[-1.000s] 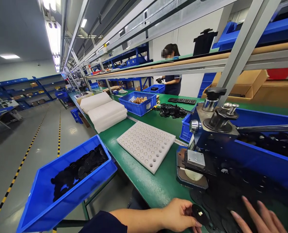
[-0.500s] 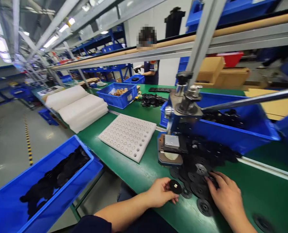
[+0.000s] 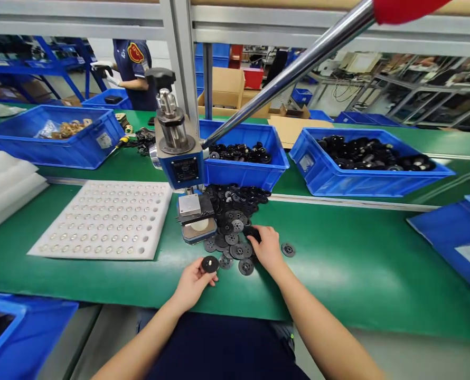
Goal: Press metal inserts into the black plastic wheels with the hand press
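My left hand is closed on the edge of a round black disc, which has a small pale piece at its centre. It holds the disc low over the table's near side. To the right, my right hand pinches another black disc at the right side of a loose pile of black slotted discs. Its fingertips are partly hidden. Behind the pile and to the left stands a hand press. Its long metal lever slopes up to the right.
A white foam tray with rows of small round metal pieces lies left of the press. Blue bins of black parts stand behind the pile, and a blue bin with brass-coloured parts stands further left. A gloved co-worker stands beyond the table.
My view has swung to the right and levelled, bringing a second bin of black parts into sight. Both hands stay closed, the left on its disc and the right at the pile.
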Demonstrator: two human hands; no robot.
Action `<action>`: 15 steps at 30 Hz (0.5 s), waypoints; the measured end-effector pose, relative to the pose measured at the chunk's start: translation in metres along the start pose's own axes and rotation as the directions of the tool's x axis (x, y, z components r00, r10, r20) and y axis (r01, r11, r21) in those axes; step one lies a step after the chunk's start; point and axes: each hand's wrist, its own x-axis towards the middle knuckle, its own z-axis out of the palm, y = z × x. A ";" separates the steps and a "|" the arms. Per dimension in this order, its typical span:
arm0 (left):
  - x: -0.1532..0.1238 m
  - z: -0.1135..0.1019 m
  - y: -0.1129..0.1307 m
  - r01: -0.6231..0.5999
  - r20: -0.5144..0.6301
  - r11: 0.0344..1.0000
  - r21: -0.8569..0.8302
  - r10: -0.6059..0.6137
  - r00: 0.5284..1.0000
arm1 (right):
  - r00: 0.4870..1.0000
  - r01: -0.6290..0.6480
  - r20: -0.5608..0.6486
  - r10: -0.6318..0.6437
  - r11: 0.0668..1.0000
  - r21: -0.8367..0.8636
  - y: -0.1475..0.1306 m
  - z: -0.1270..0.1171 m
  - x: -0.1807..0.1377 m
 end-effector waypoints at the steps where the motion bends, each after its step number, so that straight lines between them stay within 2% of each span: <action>1: -0.001 0.001 0.003 0.005 -0.001 1.000 0.001 -0.005 1.000 | 1.000 -0.009 -0.004 0.009 1.000 0.015 -0.001 -0.001 0.001; 10: -0.001 0.004 0.005 -0.012 -0.036 1.000 0.001 0.012 0.999 | 0.991 -0.114 -0.058 0.117 0.992 0.053 0.015 -0.005 0.009; 15: 0.002 0.006 0.012 -0.013 -0.036 0.999 -0.051 0.011 0.999 | 0.988 -0.126 -0.095 0.121 0.991 -0.047 0.017 -0.012 0.045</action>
